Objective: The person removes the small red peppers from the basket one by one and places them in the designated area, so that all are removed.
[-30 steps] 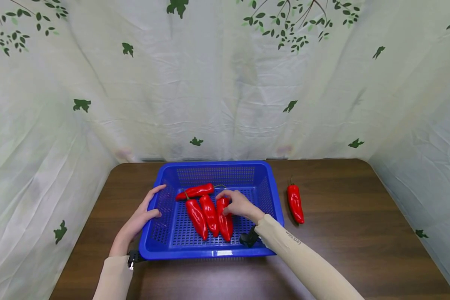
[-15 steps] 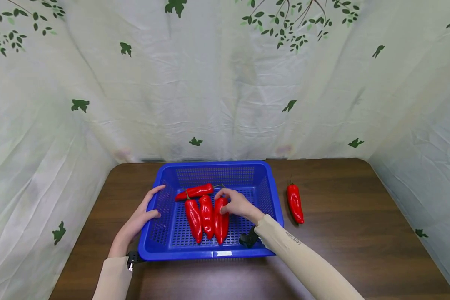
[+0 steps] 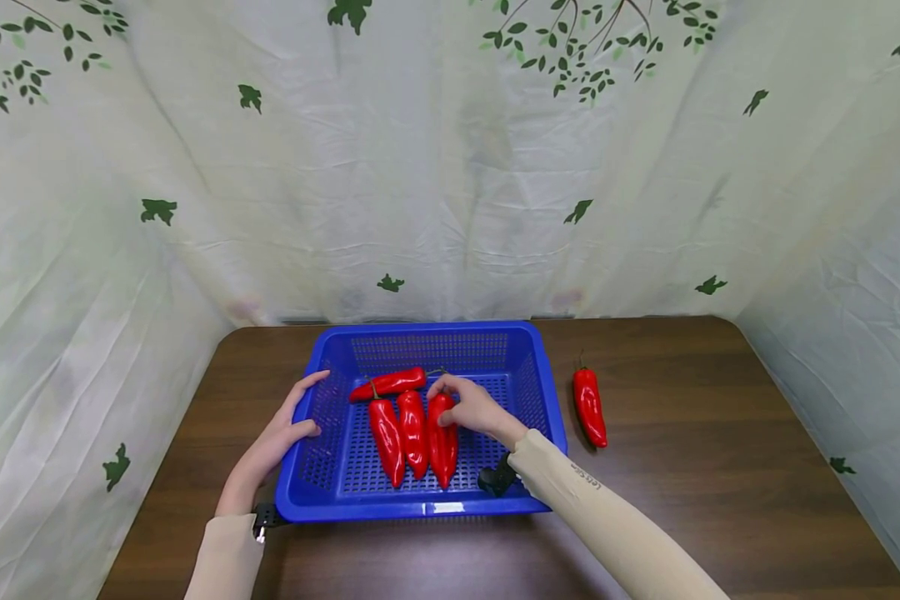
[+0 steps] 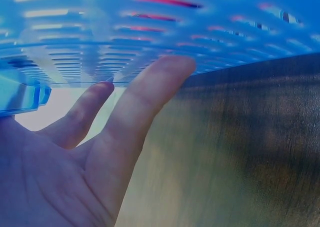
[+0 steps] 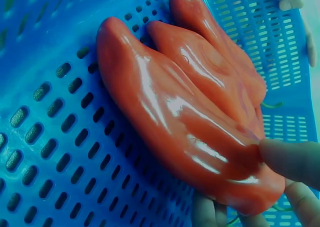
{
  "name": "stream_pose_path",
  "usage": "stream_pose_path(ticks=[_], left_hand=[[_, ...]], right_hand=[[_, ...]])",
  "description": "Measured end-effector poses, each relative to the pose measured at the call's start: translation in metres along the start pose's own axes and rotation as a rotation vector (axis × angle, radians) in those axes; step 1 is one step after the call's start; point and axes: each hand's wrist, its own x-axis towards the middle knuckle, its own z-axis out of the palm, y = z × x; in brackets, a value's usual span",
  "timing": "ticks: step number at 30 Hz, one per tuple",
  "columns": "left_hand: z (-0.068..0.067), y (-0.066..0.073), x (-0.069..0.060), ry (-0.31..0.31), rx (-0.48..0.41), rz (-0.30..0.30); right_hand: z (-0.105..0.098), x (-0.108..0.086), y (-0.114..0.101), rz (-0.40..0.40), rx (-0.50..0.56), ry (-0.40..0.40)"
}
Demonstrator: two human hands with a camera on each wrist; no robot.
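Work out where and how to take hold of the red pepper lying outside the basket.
Probably best around mid-body, from above, pinching its two long sides. The pepper lies lengthwise on the table, its thin stem at the far end, so a grip across its narrow width suits it. The basket stands apart, to its left.

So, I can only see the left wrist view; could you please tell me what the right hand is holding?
Observer: The right hand grips a red pepper inside the blue basket.
Operator: Thank you; are all the peppers inside?
Observer: No, one outer pepper lies on the table, to the right of the basket.
Operator: Does any pepper inside lie crosswise, please?
Observer: Yes, the rear pepper does, farther back than the other three.
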Motion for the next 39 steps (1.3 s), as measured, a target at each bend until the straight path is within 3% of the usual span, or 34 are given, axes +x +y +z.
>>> stream_pose_path(ticks=[9,18,29,39], left_hand=[[-0.001,0.0,-0.001,0.003,0.018,0.005],[0.0,0.001,-0.001,0.004,-0.002,0.006],[0.0,0.0,0.0,-0.003,0.003,0.005],[-0.001,0.0,0.001,-0.004,0.008,0.008]], right_hand=[[0.0,0.0,-0.001,-0.013,-0.031,0.014],[-0.001,-0.002,-0.004,0.037,0.119,-0.002],[-0.005,-0.004,-0.007,0.017,0.131,0.043],[-0.008,-0.008,-0.012,0.035,0.27,0.023]])
